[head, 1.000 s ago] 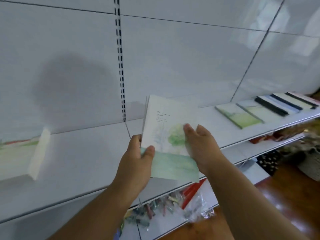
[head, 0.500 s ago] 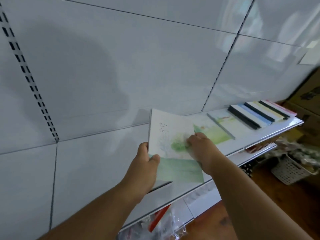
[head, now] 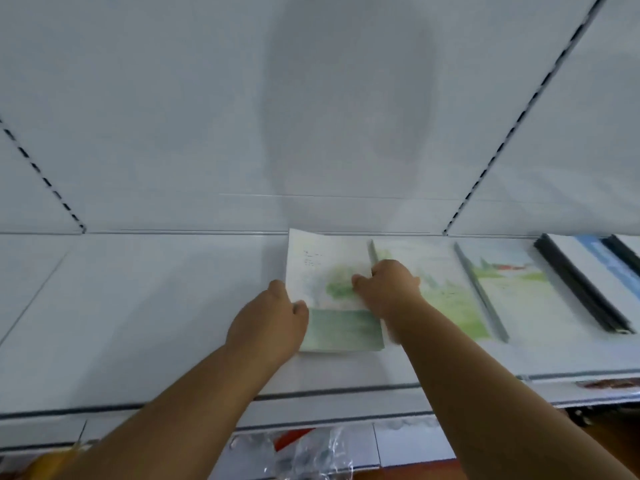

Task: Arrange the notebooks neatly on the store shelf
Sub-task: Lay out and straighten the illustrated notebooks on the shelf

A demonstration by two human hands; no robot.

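Note:
A notebook with a pale green watercolour cover (head: 322,271) lies flat on the white store shelf (head: 156,306). My left hand (head: 273,323) grips its left edge. My right hand (head: 388,289) rests on its right side, fingers on the cover. Directly to its right lie two similar green-covered notebooks (head: 446,289) (head: 519,289), side by side in a row. Further right are notebooks with black spines (head: 581,289), partly cut off by the frame edge.
The shelf's white back panel (head: 242,116) rises behind, with slotted uprights. The shelf surface to the left of the notebook is bare. Below the front edge, a lower shelf holds clear plastic packaging (head: 311,452) with red and yellow items.
The notebook went from held up in the air to lying flat on the shelf beside the row. Both hands moved forward and down with it; the view swung right.

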